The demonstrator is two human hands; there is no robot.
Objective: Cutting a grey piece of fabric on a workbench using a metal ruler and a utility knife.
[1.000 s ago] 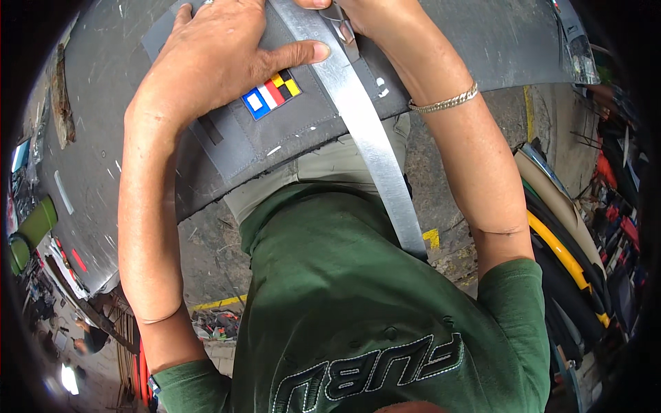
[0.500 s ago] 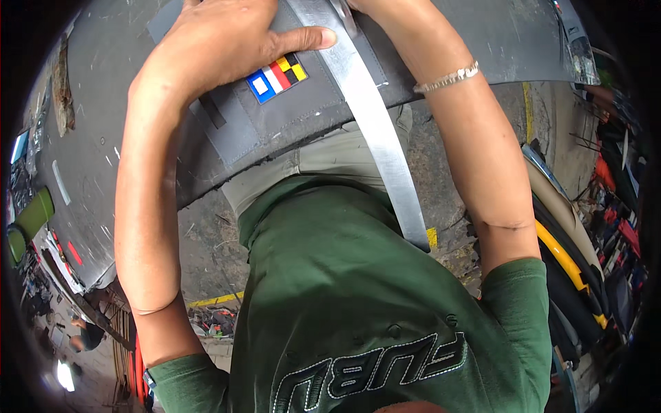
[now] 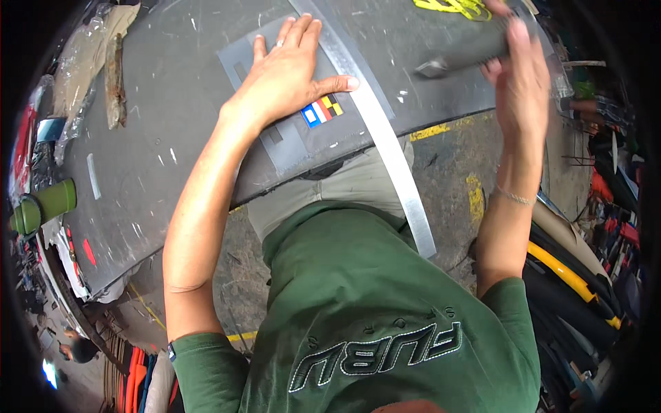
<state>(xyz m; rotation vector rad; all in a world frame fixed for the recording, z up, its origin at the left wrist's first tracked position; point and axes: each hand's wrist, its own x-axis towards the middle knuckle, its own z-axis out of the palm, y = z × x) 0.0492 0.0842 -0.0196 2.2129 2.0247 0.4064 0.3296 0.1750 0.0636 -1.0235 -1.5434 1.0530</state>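
Note:
My left hand point(image 3: 284, 86) lies flat on a grey sheet point(image 3: 237, 55), fingers stretched out. Its thumb presses the edge of a long metal straightedge point(image 3: 375, 124), which crosses the sheet and juts past the table edge toward my body. Beside that hand, a small patch point(image 3: 321, 111) of blue, white, red, yellow and black shows on the sheet. Up at the right, my right hand point(image 3: 523, 82) is closed around a dark, long tool point(image 3: 468, 60) with a metal tip. Motion blurs the tool, so its exact kind is unclear. The straightedge's far end runs out of the picture.
The dark worktable point(image 3: 165, 131) carries a yellow cord point(image 3: 454, 7) at the far right. Farther left lie a rough stick point(image 3: 116, 82), clear plastic wrap point(image 3: 79, 69) and a green cylinder point(image 3: 58, 199). Rolled materials point(image 3: 561, 268) stand to the right of my body.
My right hand has moved away to the right from the straightedge, carrying the dark tool. My left hand remains on the sheet and straightedge; the view has shifted.

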